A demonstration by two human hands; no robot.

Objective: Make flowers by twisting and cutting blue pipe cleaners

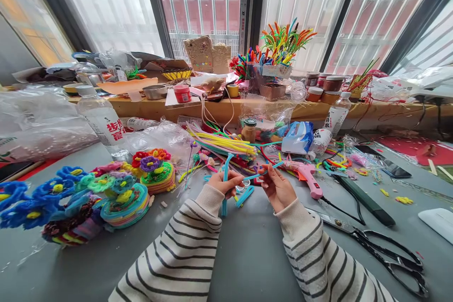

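While the left hand (226, 184) pinches an upright blue stem (224, 207) between thumb and fingers, the right hand (278, 186) has its fingertips closed on a second stem (254, 177), which spans the gap between the hands. Both grips are narrow. Just below that gap, toward six o'clock, a folded blue piece (245, 196) lies on the grey table (247, 264).

Reckoned from the hands, with the window (205, 4) at twelve, a pink glue gun (307, 178) lies near three, just beside the right hand. A dark green tool (366, 202) is farther out, also near three, and black-handled scissors (378, 245) lie at four. A loose bundle (226, 144) of coloured stems sits at eleven, a small jar (249, 130) at twelve and a blue-and-white pack (297, 138) at one. Fuzzy flowers (58, 188) in round pots (125, 210) crowd nine o'clock; a bottle (102, 122) leans at ten.
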